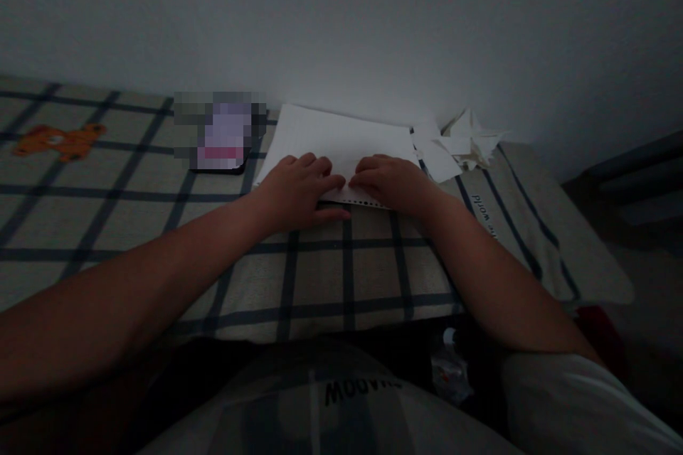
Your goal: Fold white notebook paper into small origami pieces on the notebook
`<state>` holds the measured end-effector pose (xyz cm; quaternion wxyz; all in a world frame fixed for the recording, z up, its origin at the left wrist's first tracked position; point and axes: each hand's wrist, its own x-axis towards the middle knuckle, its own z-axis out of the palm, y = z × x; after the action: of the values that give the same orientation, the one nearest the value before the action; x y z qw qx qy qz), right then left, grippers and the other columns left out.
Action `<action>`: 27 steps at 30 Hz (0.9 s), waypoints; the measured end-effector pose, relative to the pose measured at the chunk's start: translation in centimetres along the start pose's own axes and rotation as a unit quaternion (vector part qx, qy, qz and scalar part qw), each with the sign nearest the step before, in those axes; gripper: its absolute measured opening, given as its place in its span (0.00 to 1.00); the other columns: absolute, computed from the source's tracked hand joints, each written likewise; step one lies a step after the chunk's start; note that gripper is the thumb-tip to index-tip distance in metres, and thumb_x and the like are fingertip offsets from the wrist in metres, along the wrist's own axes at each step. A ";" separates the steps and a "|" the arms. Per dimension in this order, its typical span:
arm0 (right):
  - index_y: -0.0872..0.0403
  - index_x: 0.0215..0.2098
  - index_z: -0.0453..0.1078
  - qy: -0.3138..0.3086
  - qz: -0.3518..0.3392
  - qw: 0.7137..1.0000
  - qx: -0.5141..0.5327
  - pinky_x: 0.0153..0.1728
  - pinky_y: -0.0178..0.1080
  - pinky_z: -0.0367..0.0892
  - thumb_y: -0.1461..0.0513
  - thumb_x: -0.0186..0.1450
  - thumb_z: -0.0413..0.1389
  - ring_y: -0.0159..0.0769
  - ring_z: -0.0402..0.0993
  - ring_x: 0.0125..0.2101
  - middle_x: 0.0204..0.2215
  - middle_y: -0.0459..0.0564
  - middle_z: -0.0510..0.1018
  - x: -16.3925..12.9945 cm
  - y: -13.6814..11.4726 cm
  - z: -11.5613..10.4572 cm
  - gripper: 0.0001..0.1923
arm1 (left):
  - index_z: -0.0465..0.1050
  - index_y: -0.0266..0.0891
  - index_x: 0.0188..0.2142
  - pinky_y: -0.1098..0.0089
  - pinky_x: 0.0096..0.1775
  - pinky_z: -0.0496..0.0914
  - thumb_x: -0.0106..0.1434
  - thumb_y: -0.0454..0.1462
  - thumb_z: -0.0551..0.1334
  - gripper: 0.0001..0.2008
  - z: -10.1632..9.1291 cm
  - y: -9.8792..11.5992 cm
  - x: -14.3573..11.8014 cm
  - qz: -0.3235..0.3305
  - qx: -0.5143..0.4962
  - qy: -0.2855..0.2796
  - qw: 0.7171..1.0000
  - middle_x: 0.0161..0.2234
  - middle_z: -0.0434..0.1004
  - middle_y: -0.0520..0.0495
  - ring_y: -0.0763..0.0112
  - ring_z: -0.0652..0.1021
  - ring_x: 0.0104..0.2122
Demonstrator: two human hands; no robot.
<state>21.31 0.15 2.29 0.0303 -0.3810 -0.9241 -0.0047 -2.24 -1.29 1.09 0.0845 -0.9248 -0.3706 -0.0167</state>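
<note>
A white sheet of paper (331, 138) with a punched edge lies on a plaid-covered surface (160, 220) close to the wall. My left hand (299, 188) presses flat on the sheet's near left part, fingers together and pointing right. Opposite it, my right hand (389, 181) presses the near right part, fingers pointing left. The fingertips of both hands almost meet over the paper's near edge. Neither hand grips the sheet; both rest on top of it.
A phone (224, 135) lies left of the sheet. Crumpled and torn paper scraps (462, 142) sit at the right near the wall. An orange cartoon print (61, 138) marks the cloth far left. A plastic bottle (451, 366) stands below the surface's near edge.
</note>
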 end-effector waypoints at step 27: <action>0.50 0.47 0.82 0.001 -0.001 1.000 0.029 0.42 0.41 0.64 0.64 0.73 0.52 0.40 0.75 0.45 0.48 0.53 0.83 0.1 0.5 0.1 0.15 | 0.80 0.41 0.44 0.60 0.47 0.66 0.71 0.59 0.54 0.28 -2.1 -0.9 -0.6 -0.012 -0.075 -0.056 0.996 0.45 0.80 0.42 0.58 0.78 0.45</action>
<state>21.61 0.53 2.20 0.0426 -0.3786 -0.9243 0.0213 -3.27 -1.43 3.22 -0.0063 -0.9234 -0.3837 0.0060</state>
